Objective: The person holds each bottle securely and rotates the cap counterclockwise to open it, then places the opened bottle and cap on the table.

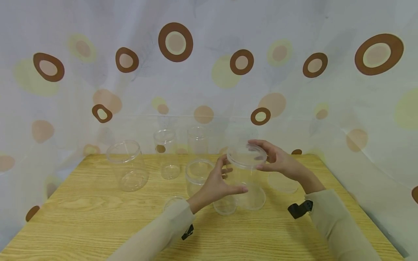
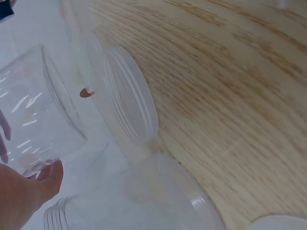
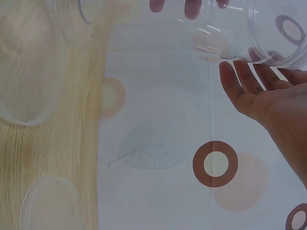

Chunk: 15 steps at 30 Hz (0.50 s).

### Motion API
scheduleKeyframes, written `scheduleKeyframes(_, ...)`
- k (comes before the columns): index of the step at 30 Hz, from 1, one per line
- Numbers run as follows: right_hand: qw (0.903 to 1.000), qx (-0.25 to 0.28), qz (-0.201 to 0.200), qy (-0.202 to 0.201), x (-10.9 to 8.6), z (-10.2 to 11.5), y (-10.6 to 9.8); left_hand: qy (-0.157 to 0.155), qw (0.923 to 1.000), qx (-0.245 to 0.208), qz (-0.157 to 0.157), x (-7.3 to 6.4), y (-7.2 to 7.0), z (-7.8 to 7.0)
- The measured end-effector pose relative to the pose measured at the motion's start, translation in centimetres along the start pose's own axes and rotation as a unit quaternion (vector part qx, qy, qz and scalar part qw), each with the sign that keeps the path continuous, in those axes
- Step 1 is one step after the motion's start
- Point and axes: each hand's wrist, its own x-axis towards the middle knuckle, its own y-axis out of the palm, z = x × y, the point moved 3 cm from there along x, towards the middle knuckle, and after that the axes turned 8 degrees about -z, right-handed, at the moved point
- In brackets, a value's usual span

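Note:
A clear cylindrical jar [image 1: 247,174] is between my hands, its rim tilted toward me in the head view. My left hand [image 1: 213,186] curls around its left side, thumb across the near side. At the upper right, my right hand [image 1: 283,165] holds the rim between thumb and fingers. In the left wrist view, the same jar [image 2: 33,103] is above the table. In the right wrist view, the jar [image 3: 211,33] meets the fingers of my right hand [image 3: 268,98]. A ridged clear lid [image 2: 132,96] lies on the wood near the jar's lower end.
On the wooden table [image 1: 114,221] stand a wide clear jar [image 1: 128,166], a tall slim one [image 1: 168,159], another tall one [image 1: 197,143] and a shorter jar [image 1: 195,177] beside my left hand. A flat clear lid [image 1: 283,182] lies at right. Patterned cloth [image 1: 209,87] hangs behind.

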Motion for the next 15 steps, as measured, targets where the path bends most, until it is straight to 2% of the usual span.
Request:
scheduleKeyframes(4,0.9992,0.028,0.028,-0.001,0.21,-0.05,-0.14,-0.005,1.0,0.002,0.003,-0.01,-0.09,0.11)
scheduleKeyframes(7,0.9994,0.025,0.025,0.001,0.18,-0.14,-0.13,-0.008,1.0,0.005,0.001,0.0,-0.12,0.12)
scheduleKeyframes(10,1.0,-0.001,-0.001,0.0,0.01,-0.21,-0.09,-0.014,0.9999,0.008,-0.007,0.0,-0.1,0.09)
scheduleKeyframes(15,0.9951,-0.062,-0.076,0.001,-0.33,-0.14,0.24,-0.035,0.9989,0.008,-0.028,0.08,0.01,0.3)
